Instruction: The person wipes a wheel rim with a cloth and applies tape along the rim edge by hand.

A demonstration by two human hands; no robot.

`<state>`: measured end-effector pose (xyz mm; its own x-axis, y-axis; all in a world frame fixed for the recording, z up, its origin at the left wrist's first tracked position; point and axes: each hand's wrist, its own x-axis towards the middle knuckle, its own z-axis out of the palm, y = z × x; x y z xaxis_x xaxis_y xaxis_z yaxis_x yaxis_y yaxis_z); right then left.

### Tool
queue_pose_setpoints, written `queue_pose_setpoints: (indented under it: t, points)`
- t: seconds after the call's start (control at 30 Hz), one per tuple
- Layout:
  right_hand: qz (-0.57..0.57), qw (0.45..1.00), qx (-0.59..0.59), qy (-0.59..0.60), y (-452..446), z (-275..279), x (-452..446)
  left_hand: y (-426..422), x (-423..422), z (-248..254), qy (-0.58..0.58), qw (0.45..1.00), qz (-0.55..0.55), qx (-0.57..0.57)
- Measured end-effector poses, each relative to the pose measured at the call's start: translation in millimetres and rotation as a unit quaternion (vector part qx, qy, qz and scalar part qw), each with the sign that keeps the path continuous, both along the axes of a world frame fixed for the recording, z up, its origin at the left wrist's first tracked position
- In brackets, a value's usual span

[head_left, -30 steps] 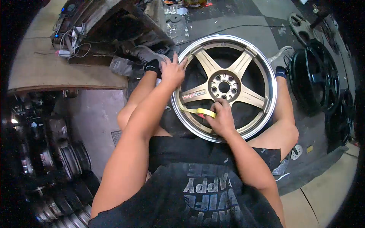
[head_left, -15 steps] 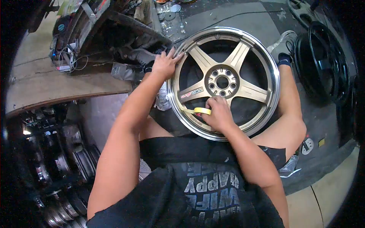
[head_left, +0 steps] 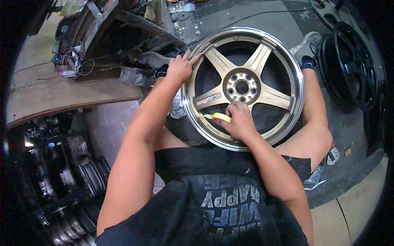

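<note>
A gold five-spoke wheel point(head_left: 257, 61) with a polished silver lip lies face up between my legs. My right hand point(head_left: 241, 121) grips a roll of yellow tape point(head_left: 221, 117) above the lower left of the rim. From the roll a short strip of tape point(head_left: 204, 116) runs to the rim's inner edge, below the spoke with the lettering. My left hand point(head_left: 182, 67) rests at the wheel's upper left edge, fingers spread, fingertips on the rim.
Dark wheels point(head_left: 355, 67) stand at the right. A worn wooden frame point(head_left: 119, 24) with a white cable point(head_left: 76, 61) is at the upper left, beside a wooden board point(head_left: 49, 90). More wheels point(head_left: 67, 176) are racked at the lower left. A plastic bag point(head_left: 131, 76) lies near my foot.
The view has shifted, so the surroundings sit differently in the frame. My left hand has slid slightly along the rim. My right hand still holds the tape roll, tilted a little differently.
</note>
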<state>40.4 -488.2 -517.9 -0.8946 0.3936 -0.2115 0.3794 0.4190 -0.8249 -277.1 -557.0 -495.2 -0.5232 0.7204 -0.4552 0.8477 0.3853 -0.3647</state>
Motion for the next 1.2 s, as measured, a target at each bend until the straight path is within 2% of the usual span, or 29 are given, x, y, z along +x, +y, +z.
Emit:
queue_pose_setpoints:
  t: [0.23,0.33,0.4,0.43,0.47,0.53,0.6,0.7,0.73,0.8,0.9,1.0,1.1,1.13,1.2]
  points:
    - [-0.001,1.000,0.013,0.022,2,-1,2,10,14,-3,-0.011,0.997,0.073,0.026]
    - [0.004,1.000,0.005,0.015,5,-2,2,-2,4,4,-0.059,0.992,0.081,0.079]
    - [0.013,1.000,-0.008,0.013,6,0,0,-29,2,12,-0.053,0.961,-0.004,0.271]
    - [0.008,1.000,-0.021,-0.003,6,-1,-1,-42,10,19,-0.075,0.946,0.002,0.316]
    - [0.005,1.000,-0.026,-0.001,7,1,-2,-57,19,25,-0.077,0.949,0.003,0.306]
    - [0.021,0.997,-0.064,-0.035,14,12,-6,-85,37,38,-0.127,0.976,-0.002,0.176]
    - [0.015,0.996,-0.078,-0.035,16,15,-8,-104,64,58,-0.140,0.982,-0.086,0.097]
    - [0.025,0.995,-0.087,-0.045,16,23,-12,-141,107,48,-0.255,0.956,0.041,0.141]
    - [0.027,0.995,-0.087,-0.035,15,22,-14,-151,112,43,-0.256,0.956,0.042,0.139]
    - [0.031,0.996,-0.084,-0.026,12,22,-15,-142,133,52,-0.231,0.970,0.077,0.010]
    - [0.045,0.996,-0.069,-0.028,10,22,-16,-148,130,41,-0.206,0.975,0.073,0.026]
    - [0.033,0.992,-0.119,-0.016,10,28,-13,-156,128,34,-0.182,0.981,0.040,0.049]
    - [-0.013,0.969,-0.246,0.033,9,46,-9,-164,127,21,-0.161,0.985,-0.006,0.070]
    - [-0.010,0.969,-0.244,0.033,8,47,-7,-168,128,17,-0.146,0.985,-0.035,0.086]
    - [0.029,0.986,-0.143,0.082,9,48,-4,-166,130,22,-0.137,0.987,-0.033,0.076]
